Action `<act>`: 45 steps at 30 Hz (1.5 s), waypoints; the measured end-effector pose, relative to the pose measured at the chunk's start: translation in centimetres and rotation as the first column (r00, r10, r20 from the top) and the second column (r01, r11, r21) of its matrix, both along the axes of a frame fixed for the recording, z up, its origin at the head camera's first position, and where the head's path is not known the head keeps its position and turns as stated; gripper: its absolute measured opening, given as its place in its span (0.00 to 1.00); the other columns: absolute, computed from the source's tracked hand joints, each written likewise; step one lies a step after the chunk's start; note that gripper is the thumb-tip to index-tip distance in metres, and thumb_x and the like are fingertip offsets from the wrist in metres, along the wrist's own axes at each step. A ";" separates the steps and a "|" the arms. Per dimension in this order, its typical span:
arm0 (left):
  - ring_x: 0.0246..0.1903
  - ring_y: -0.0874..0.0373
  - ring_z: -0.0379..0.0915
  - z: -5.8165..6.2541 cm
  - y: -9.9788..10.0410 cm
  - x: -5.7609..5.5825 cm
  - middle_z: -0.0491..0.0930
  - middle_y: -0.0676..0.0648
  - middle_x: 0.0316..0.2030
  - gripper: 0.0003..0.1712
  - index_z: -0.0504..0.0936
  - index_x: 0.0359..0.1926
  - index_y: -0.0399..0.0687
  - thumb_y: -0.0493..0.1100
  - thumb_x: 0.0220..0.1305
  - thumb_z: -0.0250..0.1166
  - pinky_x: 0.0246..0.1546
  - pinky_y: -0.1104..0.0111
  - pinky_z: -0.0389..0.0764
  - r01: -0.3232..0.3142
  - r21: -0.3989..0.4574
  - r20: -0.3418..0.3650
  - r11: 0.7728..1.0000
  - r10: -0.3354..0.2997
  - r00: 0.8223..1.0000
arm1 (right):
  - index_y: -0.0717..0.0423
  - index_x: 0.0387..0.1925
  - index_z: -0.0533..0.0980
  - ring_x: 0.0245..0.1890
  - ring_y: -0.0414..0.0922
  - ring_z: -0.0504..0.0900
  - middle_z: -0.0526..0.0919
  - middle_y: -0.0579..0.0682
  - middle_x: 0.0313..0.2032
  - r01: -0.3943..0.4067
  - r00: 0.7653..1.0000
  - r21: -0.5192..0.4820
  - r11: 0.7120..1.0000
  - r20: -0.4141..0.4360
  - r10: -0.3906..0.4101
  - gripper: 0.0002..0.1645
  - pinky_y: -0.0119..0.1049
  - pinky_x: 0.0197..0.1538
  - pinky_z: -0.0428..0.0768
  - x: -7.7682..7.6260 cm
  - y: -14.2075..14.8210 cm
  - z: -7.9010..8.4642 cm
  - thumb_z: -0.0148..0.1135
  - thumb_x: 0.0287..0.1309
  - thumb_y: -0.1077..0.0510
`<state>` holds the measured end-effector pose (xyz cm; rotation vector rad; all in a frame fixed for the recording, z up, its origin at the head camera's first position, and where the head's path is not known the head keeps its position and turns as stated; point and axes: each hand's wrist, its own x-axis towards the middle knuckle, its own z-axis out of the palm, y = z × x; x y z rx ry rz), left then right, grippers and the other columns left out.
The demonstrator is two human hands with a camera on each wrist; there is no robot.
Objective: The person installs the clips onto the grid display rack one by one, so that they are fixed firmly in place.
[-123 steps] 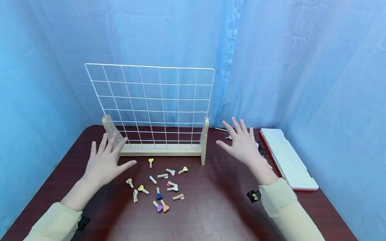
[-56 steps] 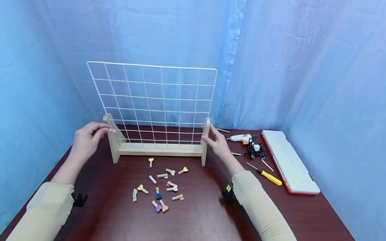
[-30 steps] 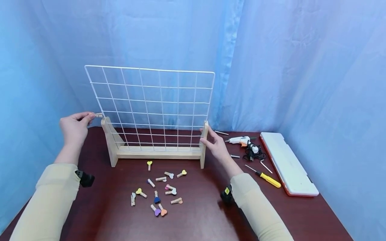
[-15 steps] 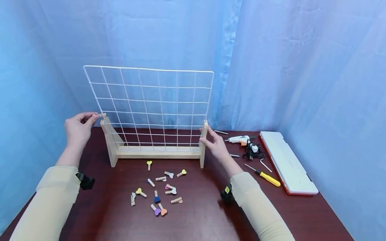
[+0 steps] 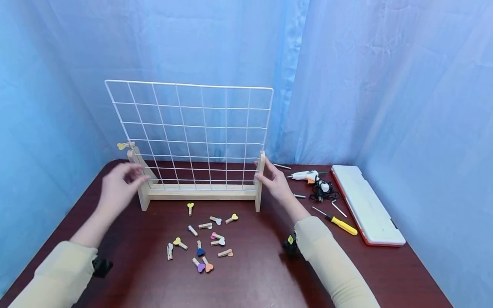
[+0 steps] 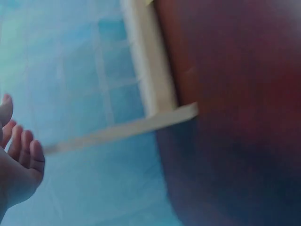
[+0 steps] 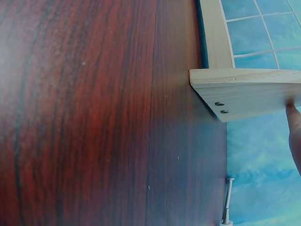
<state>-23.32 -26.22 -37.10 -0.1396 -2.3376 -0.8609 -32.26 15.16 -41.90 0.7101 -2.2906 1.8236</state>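
Note:
A white wire grid stands in a wooden stand at the back of the table. One clothespin with a yellow heart sits on the grid's left edge, just above the stand's left post. My left hand, slightly blurred, is below that clothespin with its fingers loosely bent and nothing in them. My right hand grips the stand's right post between thumb and fingers; the right wrist view shows the thumb against the post's outer face.
Several heart-topped clothespins, including a purple one and a blue one, lie in front of the stand. To the right are a glue gun, a black cord, a hex key, a yellow screwdriver and a white case.
My left hand picked up a yellow-heart clothespin, brought it to the grid's left edge, let go, and moved down and right. My right hand came to the right post and stays there.

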 end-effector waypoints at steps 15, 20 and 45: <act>0.26 0.66 0.69 -8.4 4.2 5.0 0.75 0.59 0.23 0.10 0.82 0.29 0.52 0.50 0.46 0.68 0.28 0.72 0.70 0.411 -0.106 0.496 0.905 -0.310 0.811 | 0.37 0.64 0.55 0.60 0.46 0.64 0.73 0.52 0.55 -0.004 1.000 0.015 1.000 -0.002 0.004 0.38 0.49 0.58 0.64 1.3 -0.5 1.2 0.58 0.55 0.59; 0.23 0.69 0.64 -9.0 4.4 5.4 0.72 0.62 0.21 0.07 0.80 0.24 0.56 0.51 0.45 0.68 0.24 0.75 0.67 0.440 -0.127 0.488 0.889 -0.330 0.808 | 0.35 0.64 0.54 0.60 0.43 0.64 0.73 0.52 0.55 -0.009 1.000 0.017 1.000 0.009 0.008 0.38 0.47 0.58 0.64 1.3 -0.6 1.2 0.58 0.55 0.58; 0.23 0.69 0.66 -8.7 5.5 4.3 0.73 0.61 0.21 0.07 0.75 0.23 0.57 0.46 0.49 0.67 0.24 0.75 0.68 0.567 -0.030 0.511 0.823 -0.475 0.717 | 0.38 0.65 0.54 0.59 0.43 0.65 0.73 0.52 0.56 0.002 1.000 0.007 1.000 0.009 -0.002 0.38 0.44 0.57 0.66 1.4 -0.3 1.4 0.58 0.55 0.59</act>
